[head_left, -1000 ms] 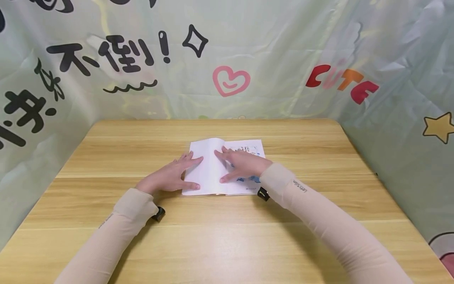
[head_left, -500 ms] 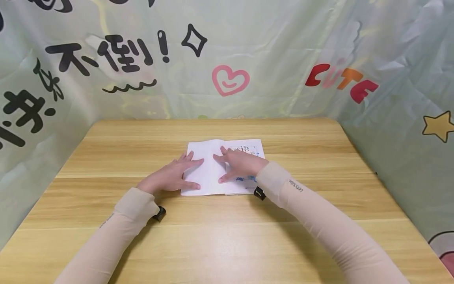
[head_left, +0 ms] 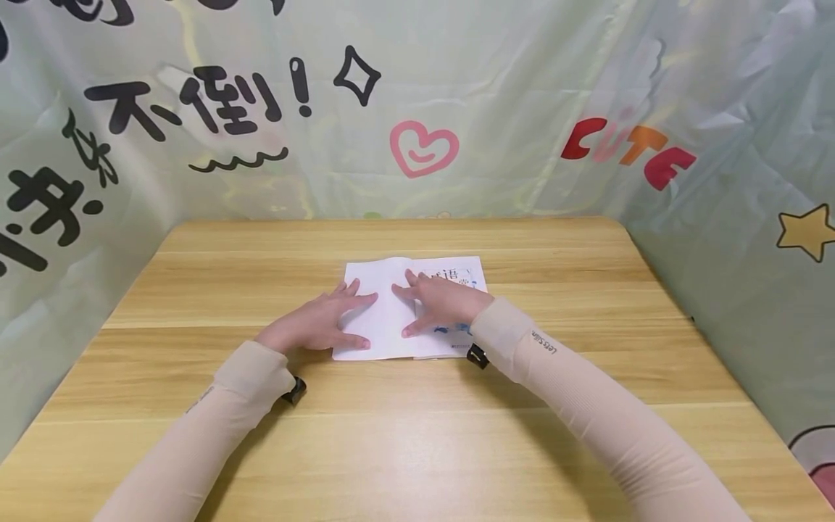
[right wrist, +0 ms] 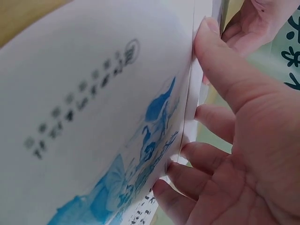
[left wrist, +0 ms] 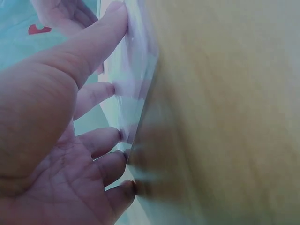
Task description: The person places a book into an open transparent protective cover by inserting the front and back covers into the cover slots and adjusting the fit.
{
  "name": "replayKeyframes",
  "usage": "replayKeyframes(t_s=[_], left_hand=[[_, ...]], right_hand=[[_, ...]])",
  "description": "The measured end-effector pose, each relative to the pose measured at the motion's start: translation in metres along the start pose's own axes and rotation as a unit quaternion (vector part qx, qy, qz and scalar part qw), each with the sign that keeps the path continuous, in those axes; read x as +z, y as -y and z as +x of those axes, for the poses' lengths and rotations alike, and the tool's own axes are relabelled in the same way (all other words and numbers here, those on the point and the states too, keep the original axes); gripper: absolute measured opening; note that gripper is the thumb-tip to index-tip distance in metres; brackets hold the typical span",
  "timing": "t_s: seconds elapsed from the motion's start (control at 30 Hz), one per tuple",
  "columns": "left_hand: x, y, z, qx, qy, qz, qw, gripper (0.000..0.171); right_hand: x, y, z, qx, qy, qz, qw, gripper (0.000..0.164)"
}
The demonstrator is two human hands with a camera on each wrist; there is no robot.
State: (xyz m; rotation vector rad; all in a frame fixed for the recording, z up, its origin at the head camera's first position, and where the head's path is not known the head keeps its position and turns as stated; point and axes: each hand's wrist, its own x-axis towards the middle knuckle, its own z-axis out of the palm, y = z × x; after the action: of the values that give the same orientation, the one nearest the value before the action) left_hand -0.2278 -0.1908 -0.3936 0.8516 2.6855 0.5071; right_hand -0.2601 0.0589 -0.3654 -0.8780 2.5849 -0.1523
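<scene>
A: Beginning with the head view, where is the book?

B: The thin, pale paper book [head_left: 390,319], spread flat, lies mid-bench, on light wood-grain boards [head_left: 391,449], ahead of a pale green printed cloth [head_left: 509,80]. Its left side is a plain white page [head_left: 372,274]; its right side is a printed page [head_left: 472,270].

A: And the hands?

B: The left hand [head_left: 316,320] rests on the outer part of the white page, fingers spread and grasping nothing. The right hand [head_left: 446,299] reaches across the printed page, its splayed fingertips touching the white page close to the fold, likewise clenched on nothing. Both arms wear beige sleeves [head_left: 574,395].

A: What does the left wrist view add?

B: The thumb and fingertips meet the paper along its outer edge. The sheet looks smooth and slightly shiny, so it would probably slide under dry fingers.

A: The right wrist view?

B: Blue artwork [right wrist: 158,101] and slanting dark characters [right wrist: 80,104] fill the printed side; the fingers line up along the fold.

A: How should it handle?

B: Probably light and floppy, easily creased. A leaf is best taken by its outer corner, the whole book by its spine; flat palms suit pressing the fold.
</scene>
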Motion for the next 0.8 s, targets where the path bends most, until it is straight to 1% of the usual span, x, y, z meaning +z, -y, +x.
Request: replayKeyframes(t_s=[0.27,0.47,0.57,0.67,0.8], left_hand=[[-0.002,0.000,0.001,0.009,0.005,-0.001,0.9999,0.086],[0.000,0.003,0.003,0.020,0.000,0.007,0.9998,0.087],[-0.001,0.002,0.002,0.016,0.000,0.004,0.9999,0.087],[-0.002,0.001,0.001,0.010,0.001,0.001,1.0000,0.087],[-0.002,0.000,0.001,0.003,0.004,-0.002,1.0000,0.088]], right_hand=[[0.001,-0.004,-0.001,-0.022,-0.010,0.006,1.000,0.091],[-0.002,-0.014,-0.004,-0.039,-0.011,0.038,0.998,0.088],[-0.005,-0.021,-0.004,-0.039,-0.014,0.042,0.998,0.088],[-0.010,-0.030,-0.006,-0.025,-0.018,0.047,0.998,0.083],[-0.019,-0.046,-0.010,0.013,-0.017,0.049,0.999,0.076]])
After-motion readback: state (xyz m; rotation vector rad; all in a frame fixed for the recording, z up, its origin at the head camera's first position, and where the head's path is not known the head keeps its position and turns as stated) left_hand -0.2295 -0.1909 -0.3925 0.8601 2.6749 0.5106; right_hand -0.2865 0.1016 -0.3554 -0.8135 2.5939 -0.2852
